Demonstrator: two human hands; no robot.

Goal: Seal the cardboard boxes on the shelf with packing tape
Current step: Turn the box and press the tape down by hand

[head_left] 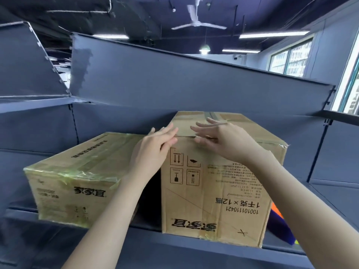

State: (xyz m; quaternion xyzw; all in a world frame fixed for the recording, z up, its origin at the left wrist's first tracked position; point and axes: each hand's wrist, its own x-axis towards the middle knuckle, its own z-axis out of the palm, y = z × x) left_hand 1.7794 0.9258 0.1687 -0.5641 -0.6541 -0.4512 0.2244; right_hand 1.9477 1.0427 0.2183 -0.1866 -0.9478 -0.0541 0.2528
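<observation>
Two cardboard boxes stand on a blue-grey metal shelf (174,243). The taller box (213,191) is on the right, its print upside down, with clear tape running along its top seam. My left hand (153,150) lies flat with straight fingers on the box's front top edge. My right hand (223,140) rests on the same edge, fingers spread over the top flap and thumb on the front face. The lower box (73,179) on the left is wrapped in yellowish clear tape. No tape roll is in view.
A tilted blue shelf panel (174,80) hangs above the boxes. Orange and purple items (279,226) lie on the shelf right of the tall box. Windows (291,59) and a ceiling fan (198,24) are behind.
</observation>
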